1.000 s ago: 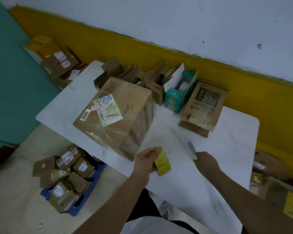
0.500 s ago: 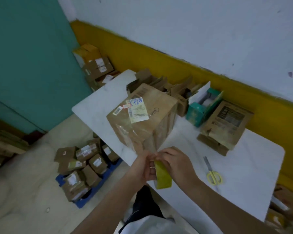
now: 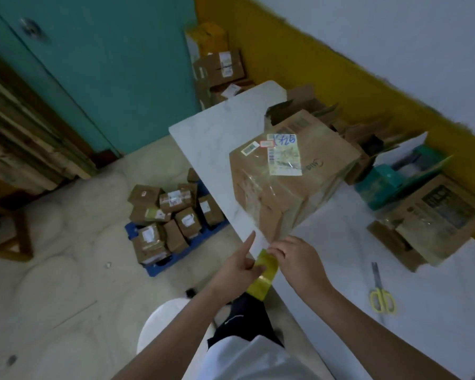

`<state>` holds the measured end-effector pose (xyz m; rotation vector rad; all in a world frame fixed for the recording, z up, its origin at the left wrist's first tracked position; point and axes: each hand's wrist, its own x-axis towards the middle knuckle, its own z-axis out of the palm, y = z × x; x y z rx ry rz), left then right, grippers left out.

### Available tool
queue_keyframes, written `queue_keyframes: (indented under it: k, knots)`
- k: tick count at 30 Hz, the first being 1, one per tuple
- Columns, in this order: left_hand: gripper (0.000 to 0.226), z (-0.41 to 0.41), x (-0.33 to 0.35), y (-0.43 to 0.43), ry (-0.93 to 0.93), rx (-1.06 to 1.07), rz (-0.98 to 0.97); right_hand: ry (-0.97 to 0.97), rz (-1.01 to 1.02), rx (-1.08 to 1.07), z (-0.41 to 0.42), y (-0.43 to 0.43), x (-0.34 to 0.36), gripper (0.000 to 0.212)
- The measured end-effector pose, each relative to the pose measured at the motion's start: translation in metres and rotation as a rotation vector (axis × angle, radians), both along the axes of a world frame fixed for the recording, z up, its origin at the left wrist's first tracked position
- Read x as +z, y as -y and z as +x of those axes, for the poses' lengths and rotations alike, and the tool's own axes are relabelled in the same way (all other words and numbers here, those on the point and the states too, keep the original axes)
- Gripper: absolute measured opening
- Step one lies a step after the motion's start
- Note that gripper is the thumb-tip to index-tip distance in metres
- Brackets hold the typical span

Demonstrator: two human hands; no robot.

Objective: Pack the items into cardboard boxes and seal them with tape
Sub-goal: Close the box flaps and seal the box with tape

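Observation:
A large closed cardboard box [image 3: 294, 171] with labels on top stands on the white table [image 3: 214, 141]. Just in front of its near corner I hold a yellow tape roll [image 3: 262, 272] over the table's edge. My left hand [image 3: 239, 266] grips the roll, its index finger pointing out straight. My right hand [image 3: 296, 259] pinches at the top of the roll with its fingertips. Yellow-handled scissors [image 3: 380, 290] lie on the table to the right.
Behind the big box stand several open cardboard boxes [image 3: 313, 105], a teal box [image 3: 387, 179] and a printed carton [image 3: 433, 220]. Sealed parcels [image 3: 170, 212] are piled on a blue tray on the floor at left. More boxes [image 3: 220, 67] are stacked in the far corner.
The view has swung left and down. My right hand left the scissors on the table and came to the tape roll; now its fingertips pick at the roll while my left index finger straightens.

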<state>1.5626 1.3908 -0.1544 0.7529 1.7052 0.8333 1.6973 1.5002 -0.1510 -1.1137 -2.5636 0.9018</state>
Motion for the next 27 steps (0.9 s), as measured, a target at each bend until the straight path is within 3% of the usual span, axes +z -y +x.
queue_keyframes:
  k: [4,8,12,17,24,27]
  knots:
    - [0.066,-0.008,-0.042,-0.007,-0.132,-0.007,-0.121,-0.076,-0.119,-0.156,-0.012,-0.009,-0.030,0.005]
    - [0.058,-0.013,-0.083,-0.020,-0.300,-0.126,-0.248,-0.008,-0.373,-0.319,-0.014,-0.013,-0.077,0.007]
    - [0.056,-0.018,-0.129,-0.033,-0.401,-0.220,-0.352,0.063,-0.423,-0.386,-0.019,-0.011,-0.123,0.016]
    - [0.054,-0.022,-0.173,-0.052,-0.376,-0.220,-0.442,0.185,-0.371,-0.314,-0.031,-0.021,-0.153,0.012]
    - [0.037,-0.029,-0.200,-0.053,-0.203,-0.116,-0.387,0.438,-0.156,-0.085,-0.036,-0.028,-0.173,0.018]
    - [0.049,-0.029,-0.199,-0.057,-0.134,-0.135,-0.374,0.519,-0.167,-0.203,-0.028,-0.041,-0.172,0.048]
